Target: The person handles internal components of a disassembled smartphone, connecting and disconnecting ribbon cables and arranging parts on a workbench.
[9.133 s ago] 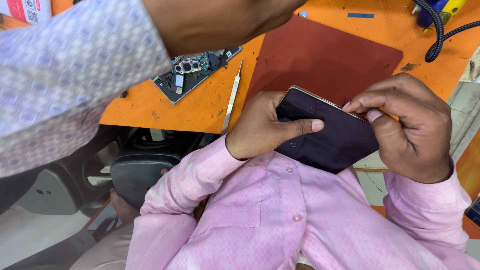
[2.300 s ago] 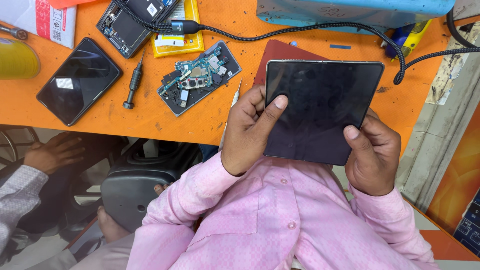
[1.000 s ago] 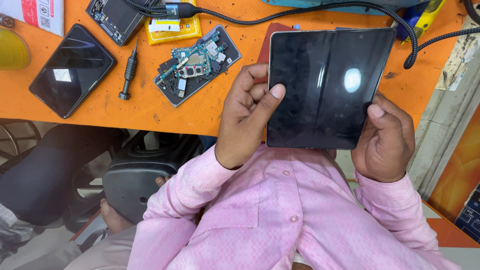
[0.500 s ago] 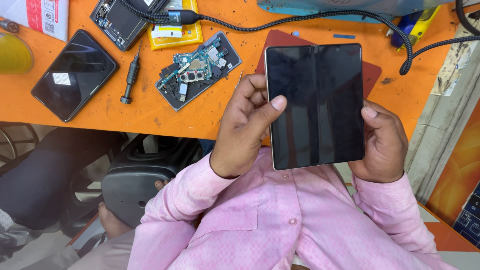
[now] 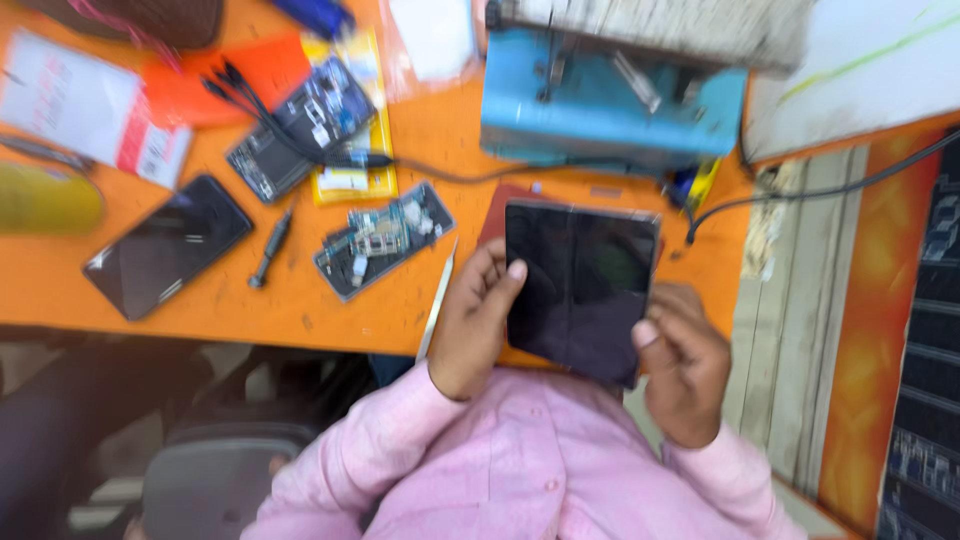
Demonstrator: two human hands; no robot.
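We hold an unfolded foldable phone (image 5: 580, 285), its dark screen facing up at us, over the near edge of the orange bench (image 5: 300, 310). Our left hand (image 5: 478, 322) grasps its left edge, the thumb laid on the glass and the fingers (image 5: 478, 270) curled behind. Our right hand (image 5: 682, 370) clasps the lower right corner, thumb on the screen there. The picture is blurred, so finer details of the grip escape us. Behind the phone, a dark red mat (image 5: 500, 205) peeks out on the bench. Just left of our left fingers lie thin metal tweezers (image 5: 437, 300), and beyond them an opened phone with its circuit board bare (image 5: 383, 240). Farther left are a small screwdriver (image 5: 270, 248) and a dark-screened phone (image 5: 168, 245). Beyond the fingers, well apart, stands a blue machine (image 5: 610, 110) with a black cable (image 5: 440, 172) running leftward from it.
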